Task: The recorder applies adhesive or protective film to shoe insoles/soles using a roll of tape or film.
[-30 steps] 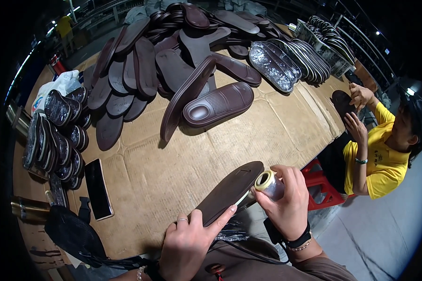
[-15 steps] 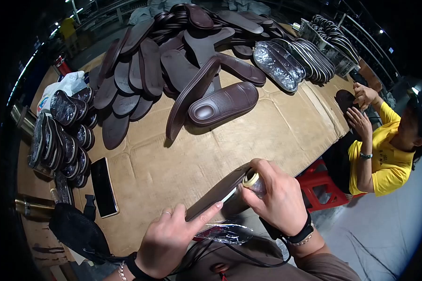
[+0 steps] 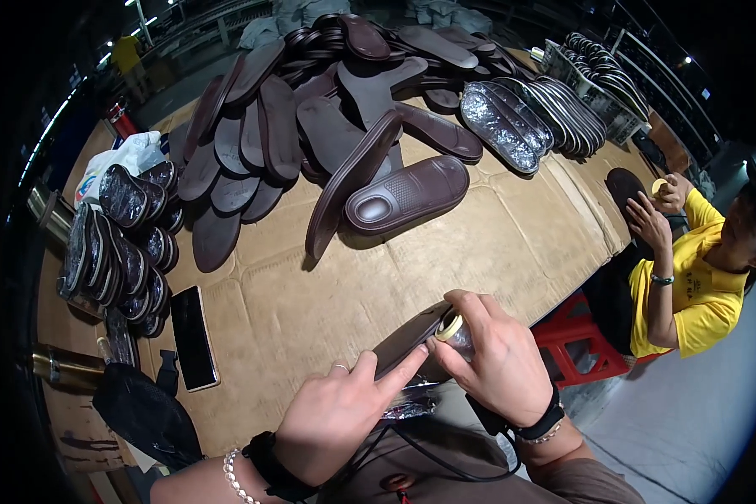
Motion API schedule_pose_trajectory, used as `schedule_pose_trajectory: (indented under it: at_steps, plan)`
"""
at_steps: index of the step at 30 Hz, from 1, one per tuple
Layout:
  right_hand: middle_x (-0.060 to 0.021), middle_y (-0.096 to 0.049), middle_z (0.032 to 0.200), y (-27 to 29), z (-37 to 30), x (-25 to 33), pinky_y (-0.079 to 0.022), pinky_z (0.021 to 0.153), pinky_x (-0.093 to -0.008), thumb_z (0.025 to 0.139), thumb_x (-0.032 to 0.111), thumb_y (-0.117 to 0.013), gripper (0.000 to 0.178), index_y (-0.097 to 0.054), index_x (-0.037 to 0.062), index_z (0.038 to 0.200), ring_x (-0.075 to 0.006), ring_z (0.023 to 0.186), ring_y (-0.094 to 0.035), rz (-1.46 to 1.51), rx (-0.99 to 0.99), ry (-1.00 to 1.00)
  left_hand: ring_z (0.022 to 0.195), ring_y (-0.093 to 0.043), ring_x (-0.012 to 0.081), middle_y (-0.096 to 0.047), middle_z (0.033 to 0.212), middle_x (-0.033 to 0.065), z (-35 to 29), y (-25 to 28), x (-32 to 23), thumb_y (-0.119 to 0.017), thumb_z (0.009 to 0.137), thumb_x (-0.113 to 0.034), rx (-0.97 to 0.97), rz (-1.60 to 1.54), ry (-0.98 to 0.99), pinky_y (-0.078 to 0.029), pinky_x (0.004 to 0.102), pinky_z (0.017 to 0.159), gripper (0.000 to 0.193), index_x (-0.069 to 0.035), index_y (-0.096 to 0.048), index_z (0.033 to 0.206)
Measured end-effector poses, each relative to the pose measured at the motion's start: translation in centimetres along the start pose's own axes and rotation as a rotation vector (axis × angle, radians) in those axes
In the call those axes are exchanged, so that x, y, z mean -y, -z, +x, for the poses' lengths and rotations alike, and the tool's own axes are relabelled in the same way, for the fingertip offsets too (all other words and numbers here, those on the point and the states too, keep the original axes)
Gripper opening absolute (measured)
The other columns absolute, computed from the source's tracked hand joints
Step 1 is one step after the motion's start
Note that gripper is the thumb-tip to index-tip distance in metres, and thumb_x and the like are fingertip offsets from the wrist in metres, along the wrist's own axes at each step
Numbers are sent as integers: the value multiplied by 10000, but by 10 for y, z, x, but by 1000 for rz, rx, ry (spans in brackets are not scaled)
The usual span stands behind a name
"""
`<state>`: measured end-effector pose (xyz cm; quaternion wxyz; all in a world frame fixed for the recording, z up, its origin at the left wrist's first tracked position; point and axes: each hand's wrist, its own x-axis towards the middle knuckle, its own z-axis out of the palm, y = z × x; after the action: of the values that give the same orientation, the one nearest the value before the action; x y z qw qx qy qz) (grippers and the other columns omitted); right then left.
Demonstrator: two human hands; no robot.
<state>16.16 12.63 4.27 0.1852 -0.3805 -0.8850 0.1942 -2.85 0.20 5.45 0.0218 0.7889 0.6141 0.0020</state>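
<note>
My left hand [image 3: 332, 416] grips a dark brown shoe sole [image 3: 405, 338] tilted on edge near the table's front. Its index finger lies stretched along the sole's edge, and its tip nearly meets my right thumb. Closed around a roll of clear film [image 3: 458, 333] with a cream-coloured core, my right hand [image 3: 508, 363] holds it against the sole's far end. Shiny clear film [image 3: 413, 401] hangs below the sole, in front of my lap. Farther off, one brown sole [image 3: 407, 195] lies flat, with a second sole [image 3: 353, 185] leaning beside it.
A heap of brown soles [image 3: 265, 126] covers the table's back. Film-wrapped soles [image 3: 506, 126] stand at back right, more wrapped soles [image 3: 109, 252] at left. A phone [image 3: 195, 338], a black pouch [image 3: 147, 412] and a metal flask [image 3: 65, 367] lie left. A co-worker in yellow [image 3: 689, 286] sits right.
My left hand has slid right and up along the sole, its index fingertip now close to the roll. The white strip on the sole's edge no longer shows. The co-worker's hand now shows a roll.
</note>
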Motion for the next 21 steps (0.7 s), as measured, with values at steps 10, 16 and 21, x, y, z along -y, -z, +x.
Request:
schedule_pose_trajectory:
  at_steps: [10, 16, 21]
  plan:
    - [-253, -630, 1117, 8, -4, -30, -541, 885, -454, 903, 249, -780, 545, -562, -49, 1303, -428, 1021, -656, 366, 110, -11, 570, -549, 98, -468, 789, -9, 2, 3, -8, -601, 882, -134, -93, 258, 20, -480, 235, 493, 678, -374, -572, 1515]
    - [-219, -647, 1066, 5, -10, -36, -550, 819, -441, 872, 246, -834, 481, -621, -31, 1202, -400, 951, -675, 369, 62, -128, 558, -563, 113, -482, 803, -5, 3, -1, -10, -604, 900, -109, -71, 165, 47, -489, 251, 475, 676, -385, -566, 1516]
    - [-183, -621, 994, -3, -13, -36, -544, 738, -422, 839, 265, -870, 489, -632, -3, 1171, -363, 856, -668, 228, -141, -110, 581, -592, 132, -498, 819, 12, 3, -4, -11, -622, 903, -100, -15, 121, 55, -535, 268, 498, 689, -379, -550, 1528]
